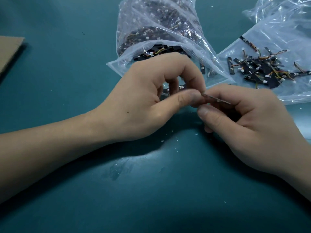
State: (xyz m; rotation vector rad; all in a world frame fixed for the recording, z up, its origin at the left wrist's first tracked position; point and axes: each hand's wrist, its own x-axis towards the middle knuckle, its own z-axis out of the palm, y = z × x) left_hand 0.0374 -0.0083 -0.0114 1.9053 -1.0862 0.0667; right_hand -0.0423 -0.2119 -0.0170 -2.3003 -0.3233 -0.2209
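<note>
Both hands meet over the middle of the counter (151,190), left hand (148,101) and right hand (252,130) pinching a thin strip (218,99) by the fingertips. It's a slim hold, and an uneven pull could bend or drop it. The open bag (159,31) crowds the knuckles from behind. Loose parts (262,71) lie toward the right edge, cardboard (10,51) at the left.

Bare forearms (50,148); left hand (143,101) possibly smudged
</note>
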